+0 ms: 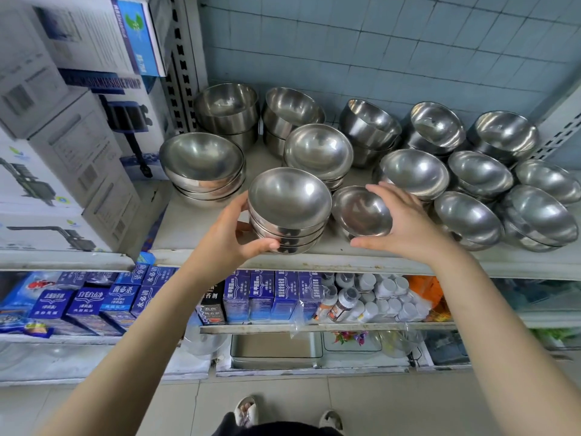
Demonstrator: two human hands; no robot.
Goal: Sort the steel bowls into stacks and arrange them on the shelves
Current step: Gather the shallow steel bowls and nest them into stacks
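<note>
Many steel bowls stand in stacks on the white shelf (pixel 408 262). At the shelf's front edge, my left hand (pixel 232 237) grips a short stack of bowls (pixel 289 212) from its left side, thumb under the lower rim. Just to the right, my right hand (pixel 405 225) curls round a small steel bowl (pixel 361 212), fingers over its far rim and thumb at its near side. Behind stand a wide stack at the left (pixel 201 165), a middle stack (pixel 317 152) and deeper bowls at the back (pixel 226 108).
Cardboard pump boxes (pixel 63 152) crowd the shelf's left end. More bowl stacks (pixel 534 215) fill its right side up to a perforated upright (pixel 559 127). The lower shelf holds blue boxes (pixel 261 294) and white bottles (pixel 377 297). A tiled wall (pixel 377 51) is behind.
</note>
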